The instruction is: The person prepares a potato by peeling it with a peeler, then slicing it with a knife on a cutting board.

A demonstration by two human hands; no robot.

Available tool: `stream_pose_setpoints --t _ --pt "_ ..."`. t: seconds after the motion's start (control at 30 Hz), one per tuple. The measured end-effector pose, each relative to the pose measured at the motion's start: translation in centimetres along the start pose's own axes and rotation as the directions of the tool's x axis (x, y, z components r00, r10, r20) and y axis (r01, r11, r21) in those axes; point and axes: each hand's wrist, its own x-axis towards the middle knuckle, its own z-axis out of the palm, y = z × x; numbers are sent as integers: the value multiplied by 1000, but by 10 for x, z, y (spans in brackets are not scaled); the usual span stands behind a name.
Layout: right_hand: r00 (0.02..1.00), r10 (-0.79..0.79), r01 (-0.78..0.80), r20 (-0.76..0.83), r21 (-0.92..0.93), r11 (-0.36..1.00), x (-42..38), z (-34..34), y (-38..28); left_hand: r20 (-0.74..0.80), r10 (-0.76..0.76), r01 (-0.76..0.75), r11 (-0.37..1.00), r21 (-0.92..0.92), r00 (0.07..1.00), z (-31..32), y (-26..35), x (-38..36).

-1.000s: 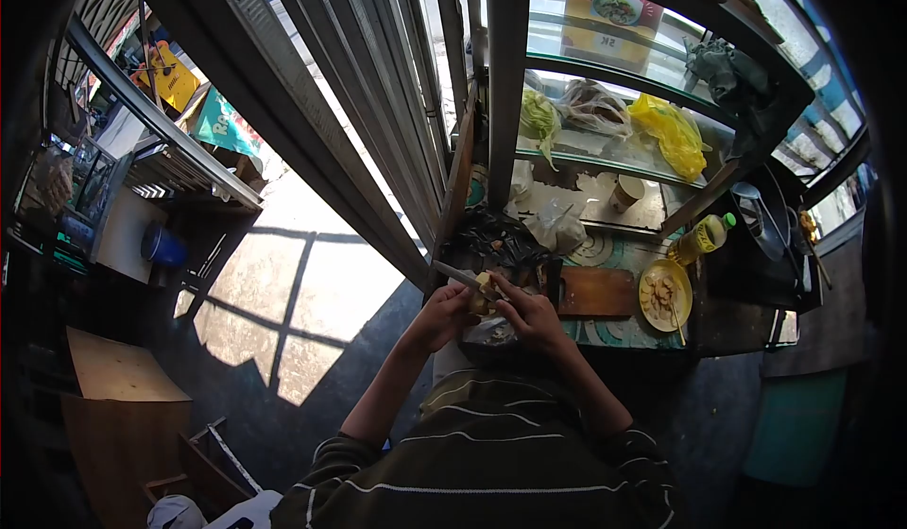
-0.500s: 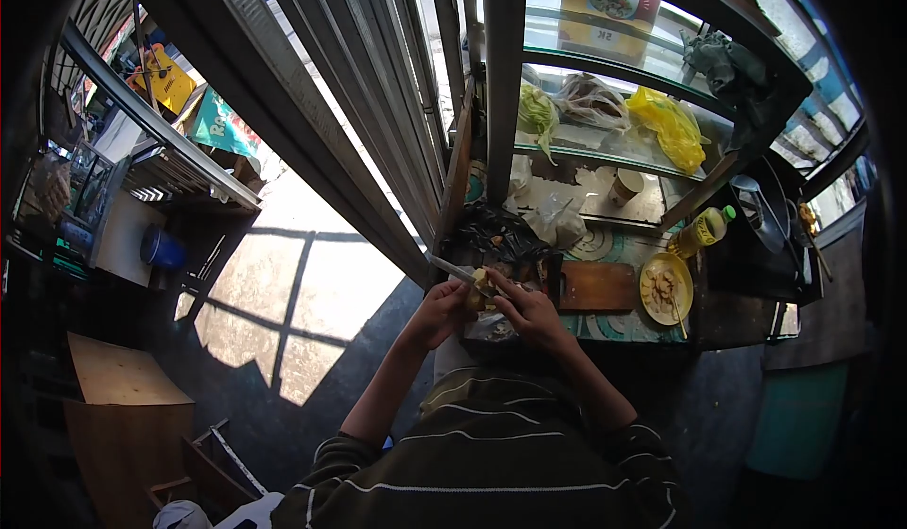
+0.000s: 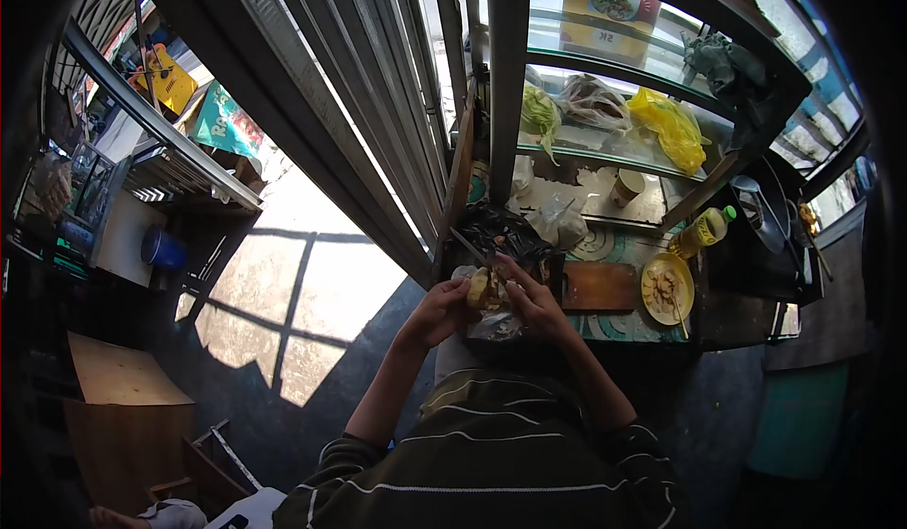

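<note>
My left hand (image 3: 440,312) is closed around a pale yellow, partly peeled potato (image 3: 479,288), held in front of my body. My right hand (image 3: 535,308) grips a knife (image 3: 470,247), its blade pointing up and left above the potato; the handle is hidden by my fingers. Below the hands lies a clear plastic bag (image 3: 496,326). Just beyond them is a black plastic bag (image 3: 505,227) with scraps on it. A wooden cutting board (image 3: 600,286) lies to the right of my right hand.
Right of the board are a yellow plate (image 3: 652,312) with food bits and an oil bottle (image 3: 701,233). A glass case (image 3: 614,165) holds leafy greens (image 3: 539,118) and a yellow bag (image 3: 669,130). A dark wok (image 3: 765,222) stands far right. Metal shutters (image 3: 350,85) rise at left.
The knife has swung from lying across the potato to a steeper angle, and my right hand has shifted slightly. More of the potato shows. Part of another person has appeared at the lower left.
</note>
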Motion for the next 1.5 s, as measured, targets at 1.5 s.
stream_pose_setpoints --t 1.5 --pt "971 -233 205 46 -654 728 -16 13 0 -165 95 -118 984 -132 982 -4 -15 16"
